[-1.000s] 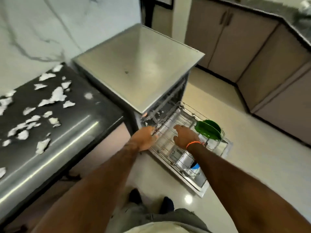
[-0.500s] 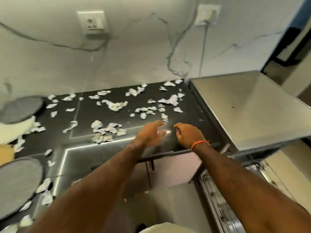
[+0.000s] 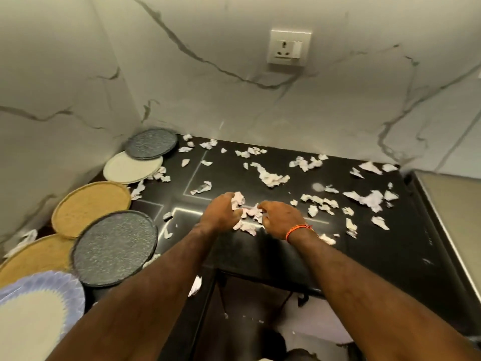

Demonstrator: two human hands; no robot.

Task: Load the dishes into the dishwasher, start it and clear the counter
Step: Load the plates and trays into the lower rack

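On the black counter (image 3: pixel 286 246) lie several torn white paper scraps (image 3: pixel 270 175). My left hand (image 3: pixel 221 214) and my right hand (image 3: pixel 281 220) meet over a small heap of scraps (image 3: pixel 247 217) near the counter's middle. The left hand's fingers curl round a crumpled scrap (image 3: pixel 238 199). The right hand's fingers curl into the heap from the other side. Several plates line the left side: a dark grey plate (image 3: pixel 114 248), a tan plate (image 3: pixel 91 207), a cream plate (image 3: pixel 132 168), another grey plate (image 3: pixel 151 143).
A blue-rimmed plate (image 3: pixel 33 316) sits at the lower left corner. The dishwasher's steel top (image 3: pixel 453 204) borders the counter on the right. A wall socket (image 3: pixel 289 48) is set in the marble wall behind. Below the counter's front edge is a dark gap.
The view swung left from the dishwasher rack to the counter. Both hands moved from the rack onto the counter and now gather paper scraps into a heap.
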